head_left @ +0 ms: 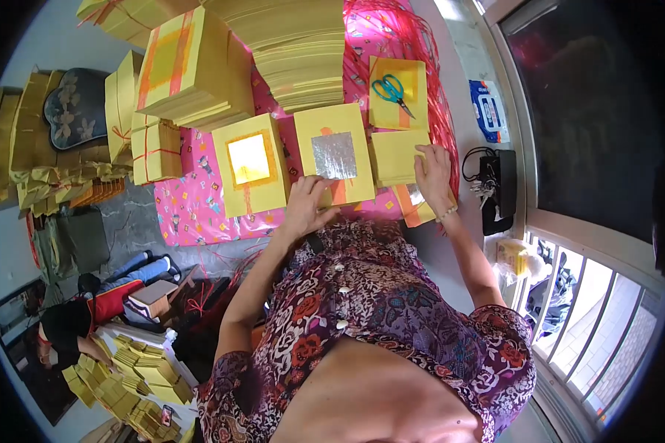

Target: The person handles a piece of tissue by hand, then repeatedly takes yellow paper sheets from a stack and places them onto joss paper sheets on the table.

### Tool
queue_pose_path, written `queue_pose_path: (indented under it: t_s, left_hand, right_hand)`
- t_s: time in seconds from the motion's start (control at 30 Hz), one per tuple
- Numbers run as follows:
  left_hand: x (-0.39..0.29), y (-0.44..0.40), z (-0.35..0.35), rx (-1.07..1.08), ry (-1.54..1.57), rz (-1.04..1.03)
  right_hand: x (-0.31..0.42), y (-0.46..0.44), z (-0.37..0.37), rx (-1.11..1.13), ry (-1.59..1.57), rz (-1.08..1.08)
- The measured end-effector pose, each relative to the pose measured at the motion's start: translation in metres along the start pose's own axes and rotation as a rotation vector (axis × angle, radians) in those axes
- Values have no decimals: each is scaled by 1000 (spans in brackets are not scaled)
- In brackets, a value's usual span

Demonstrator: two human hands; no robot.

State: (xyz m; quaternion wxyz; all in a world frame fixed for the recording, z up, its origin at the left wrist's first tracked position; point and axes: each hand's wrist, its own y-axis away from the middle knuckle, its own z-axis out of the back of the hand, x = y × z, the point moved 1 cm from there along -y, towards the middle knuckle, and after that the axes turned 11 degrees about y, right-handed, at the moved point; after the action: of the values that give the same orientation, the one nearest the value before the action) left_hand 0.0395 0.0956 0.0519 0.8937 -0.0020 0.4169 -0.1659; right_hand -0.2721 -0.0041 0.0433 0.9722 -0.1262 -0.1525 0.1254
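My left hand (308, 205) lies on the lower left edge of a stack of yellow paper (303, 129), thumb spread from its fingers. A silver foil square (334, 155) with an orange strip below it tops that stack. My right hand (434, 176) has its fingers bent over the right edge of a smaller stack of plain yellow paper (393, 157); what lies under the fingertips is hidden. Left of my left hand stands another yellow stack (225, 148) with a shiny gold square (250, 159). Teal-handled scissors (391, 92) rest on a yellow stack behind the plain one.
Tall yellow paper stacks (295, 44) and tied bundles (155, 153) fill the back and left of the pink patterned cloth (188, 221). Red strings (440, 96) hang along the right. A wipes packet (489, 111) and keys (484, 188) lie by the window. A person (70, 325) is at lower left.
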Motion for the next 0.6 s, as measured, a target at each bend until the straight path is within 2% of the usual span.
queue_pose_path:
  t_s: [0.07,0.13,0.2,0.23,0.3,0.43,0.6]
  left_hand:
    - [5,3,-1,24,14,20]
    - [8,3,-4,41,19,-22]
    - [11,3,-6,35,3,-13]
    - [12,3,-6,31,-14,-7]
    - [11,3,-5,17,4,-18]
    - [10,6,-3,-46,57,-10]
    - [16,2,-3,-57,156,58]
  right_hand:
    - [24,-8,8,-10,-18,56]
    - [44,-10,5,272,-244,269]
    - [68,-4,1,424,-245,433]
    - [79,-1,0,425,-246,437]
    - [97,6,-2,381,-226,602]
    - [104,5,-12,406,-168,646]
    - [91,-6,-17,519,-377,655]
